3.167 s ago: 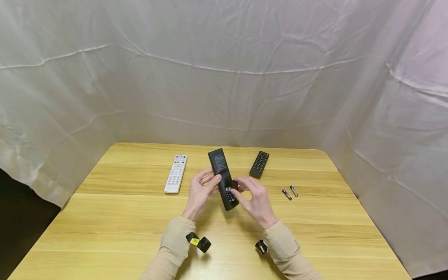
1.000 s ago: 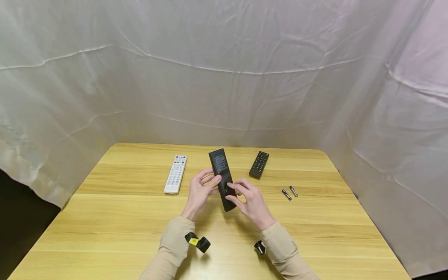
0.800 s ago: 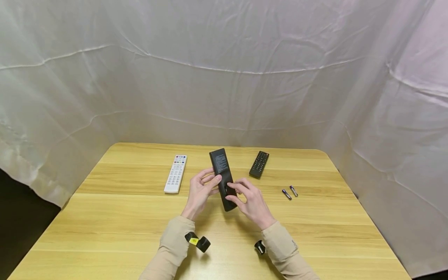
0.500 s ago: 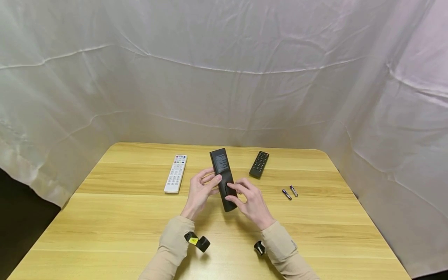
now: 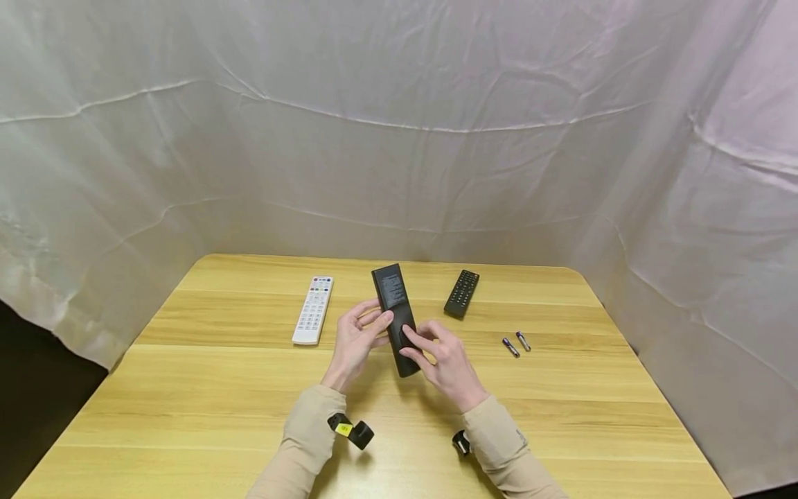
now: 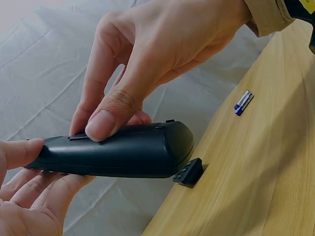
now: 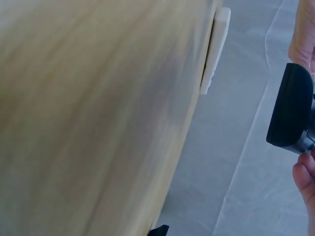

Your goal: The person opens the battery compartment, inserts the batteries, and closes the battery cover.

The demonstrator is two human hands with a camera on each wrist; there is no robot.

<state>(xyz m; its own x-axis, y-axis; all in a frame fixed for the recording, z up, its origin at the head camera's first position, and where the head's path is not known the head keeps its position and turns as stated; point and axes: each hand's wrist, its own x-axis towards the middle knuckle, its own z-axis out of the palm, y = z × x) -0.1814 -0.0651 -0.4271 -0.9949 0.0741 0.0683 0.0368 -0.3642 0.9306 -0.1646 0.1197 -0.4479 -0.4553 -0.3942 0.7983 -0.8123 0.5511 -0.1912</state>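
My left hand (image 5: 354, 339) grips a black remote control (image 5: 391, 287) above the table, thumb on top and fingers beneath. Its back, with a printed label, faces up, and its near end tilts slightly right. Thumb and fingertips of my right hand (image 5: 449, 364) pinch across the battery cover (image 5: 406, 341) on the remote's lower back. From the left wrist view, the cover lies almost level with the casing, and a small tab (image 6: 170, 121) shows at the end. No batteries show inside the remote. In the right wrist view only the remote's end (image 7: 290, 105) and parts of the hands appear.
On the wooden table (image 5: 187, 416) lie a white remote (image 5: 314, 310) to the left and a smaller black remote (image 5: 462, 294) at the back right. Two loose batteries (image 5: 510, 347) lie further right. Pale cloth (image 5: 399, 173) hangs around the back and sides.
Batteries visible in the open compartment 3.2 s ago are now covered; the battery cover has come down over them. The right hand has shifted slightly left; the left hand has barely moved.
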